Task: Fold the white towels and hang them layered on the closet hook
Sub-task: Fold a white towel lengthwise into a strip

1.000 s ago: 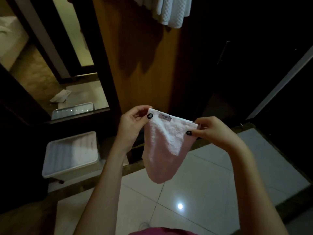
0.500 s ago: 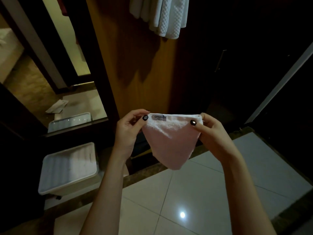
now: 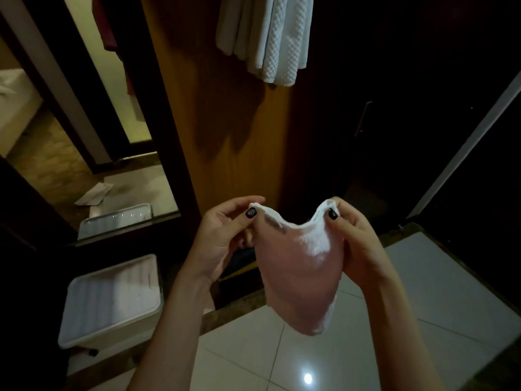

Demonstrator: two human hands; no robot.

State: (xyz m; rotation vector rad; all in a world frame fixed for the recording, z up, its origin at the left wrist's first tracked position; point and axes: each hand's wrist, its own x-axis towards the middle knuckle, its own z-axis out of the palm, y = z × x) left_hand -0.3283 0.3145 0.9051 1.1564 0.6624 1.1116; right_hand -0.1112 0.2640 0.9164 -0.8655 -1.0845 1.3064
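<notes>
I hold a small white towel (image 3: 298, 272) in front of me, and it looks pinkish in the dim light. My left hand (image 3: 225, 238) pinches its upper left corner and my right hand (image 3: 355, 244) pinches the upper right corner. The top edge sags into a V between my hands, and the rest hangs down to a rounded point. Several white towels (image 3: 267, 38) hang against the wooden closet panel (image 3: 225, 122) above; their hook is out of sight.
A white lidded plastic bin (image 3: 112, 297) stands on the floor at lower left. A mirror (image 3: 84, 136) at left reflects the bin and a room. Glossy white floor tiles (image 3: 366, 348) lie below, and the dark closet interior is at right.
My hands have come closer together, so the taut top edge now sags in the middle. The view has tilted up and shows more of the hanging towels.
</notes>
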